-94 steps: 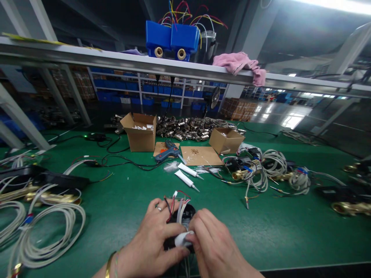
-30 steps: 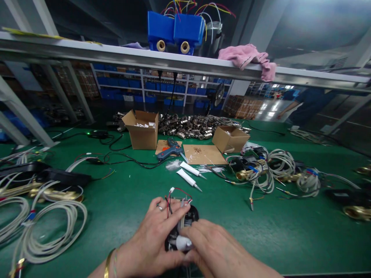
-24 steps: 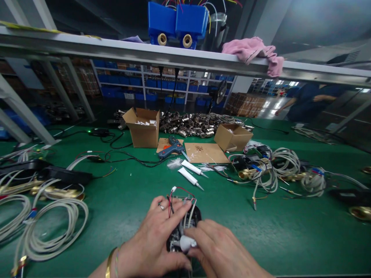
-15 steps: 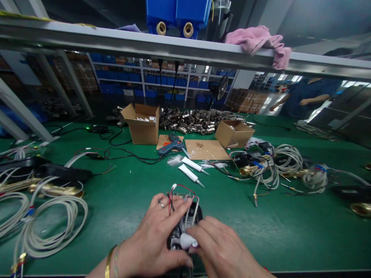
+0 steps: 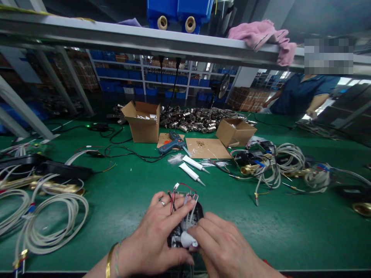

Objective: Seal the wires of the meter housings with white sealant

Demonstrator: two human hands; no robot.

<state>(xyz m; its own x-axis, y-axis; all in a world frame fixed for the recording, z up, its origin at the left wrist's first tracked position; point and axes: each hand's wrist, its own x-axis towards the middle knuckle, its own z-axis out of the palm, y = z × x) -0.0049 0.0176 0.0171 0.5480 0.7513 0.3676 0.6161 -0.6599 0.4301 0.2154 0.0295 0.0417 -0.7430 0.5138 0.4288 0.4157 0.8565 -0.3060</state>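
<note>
My left hand [image 5: 156, 233] is wrapped round the left side of a small black housing [image 5: 198, 210], its forefinger lying over the pale wires [image 5: 190, 217] inside. A white connector [image 5: 176, 186] on thin red and black leads sticks up beyond the fingertips. With its fingers pinched together, my right hand [image 5: 224, 241] grips a small white piece [image 5: 188, 240] against the housing's near part; whether it is tissue or plastic I cannot make out. Two white tubes with pointed nozzles, a nearer tube [image 5: 189, 173] and a farther tube [image 5: 193, 163], lie beyond my hands.
A blue glue gun [image 5: 172, 144] rests between an open carton [image 5: 145, 123] and a cardboard sheet [image 5: 207, 148]. Metal fittings [image 5: 194, 119] are heaped behind. Coiled cables with brass parts lie left [image 5: 58, 224] and right [image 5: 268, 170]. A person [image 5: 304, 94] stands across the bench.
Both hands stay at the housing with nearly the same grip. The view has shifted slightly. Across the bench, the other person's arms have moved.
</note>
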